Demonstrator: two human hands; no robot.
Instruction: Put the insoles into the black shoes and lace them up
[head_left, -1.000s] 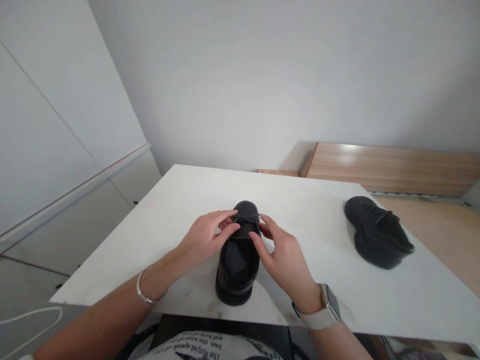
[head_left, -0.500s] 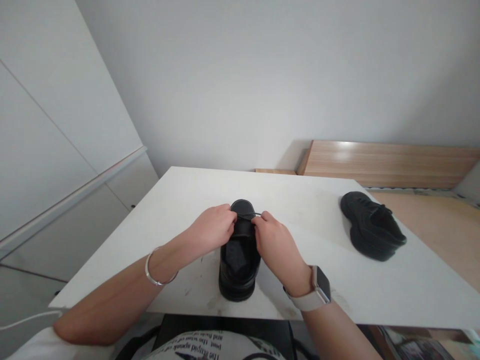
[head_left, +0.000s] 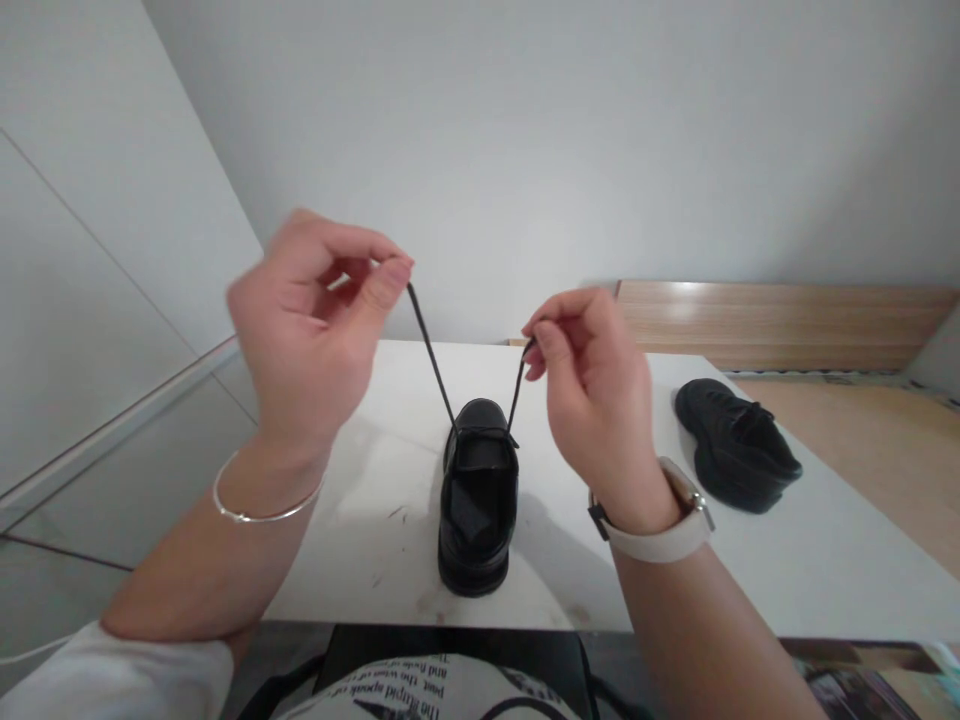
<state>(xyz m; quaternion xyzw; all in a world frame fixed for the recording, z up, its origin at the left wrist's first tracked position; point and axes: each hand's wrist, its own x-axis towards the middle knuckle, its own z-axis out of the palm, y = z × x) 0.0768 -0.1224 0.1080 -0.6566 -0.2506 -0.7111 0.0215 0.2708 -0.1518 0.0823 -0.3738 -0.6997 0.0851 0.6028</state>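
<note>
A black shoe [head_left: 478, 540] stands upright near the front edge of the white table, its heel toward me. Raised above and left of it, my left hand [head_left: 315, 320] pinches one end of the black shoelace [head_left: 433, 355] between thumb and forefinger. On the other side my right hand [head_left: 592, 390] pinches the second end, lower and closer to the shoe. Both lace strands run up from the shoe's front in a V and look taut. Another black shoe [head_left: 739, 445], with its lace tied in a bow, sits at the table's right side.
The white table [head_left: 397, 400] spans the space before me, with a pale wall behind it. White cabinet panels [head_left: 97, 300] rise on the left. A wooden headboard [head_left: 772, 325] stands at the back right, beyond the table's edge.
Both hands were low, close together at the shoe with the lace. They have moved up and apart, the left one higher, drawing the lace ends out. The shoes stay in place.
</note>
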